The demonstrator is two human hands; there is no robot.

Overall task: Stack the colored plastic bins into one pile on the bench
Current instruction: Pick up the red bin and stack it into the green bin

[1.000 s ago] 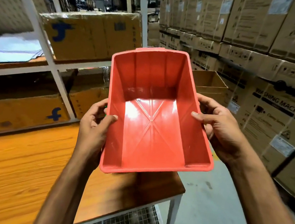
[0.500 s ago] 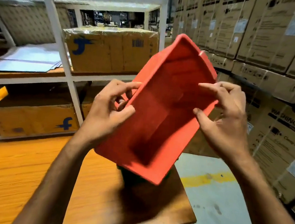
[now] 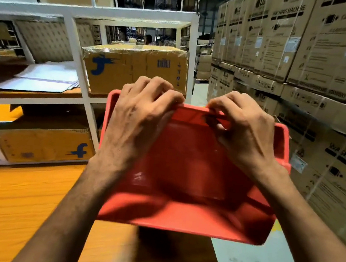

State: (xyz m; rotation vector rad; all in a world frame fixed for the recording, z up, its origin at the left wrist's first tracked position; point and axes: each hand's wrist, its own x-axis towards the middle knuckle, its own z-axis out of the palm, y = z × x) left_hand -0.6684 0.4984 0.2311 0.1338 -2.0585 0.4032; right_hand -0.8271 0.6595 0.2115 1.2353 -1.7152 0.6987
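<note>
- The left hand [image 3: 139,114] and right hand [image 3: 245,128] are curling their fingers over the far rim of the red bin [image 3: 184,175].
- The bin is hanging tilted above the counter [image 3: 18,210] corner.

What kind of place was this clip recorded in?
Most likely a warehouse: tall stacks of washing machine cartons on the right, and a white shelving rack holding taped shipping boxes.
</note>
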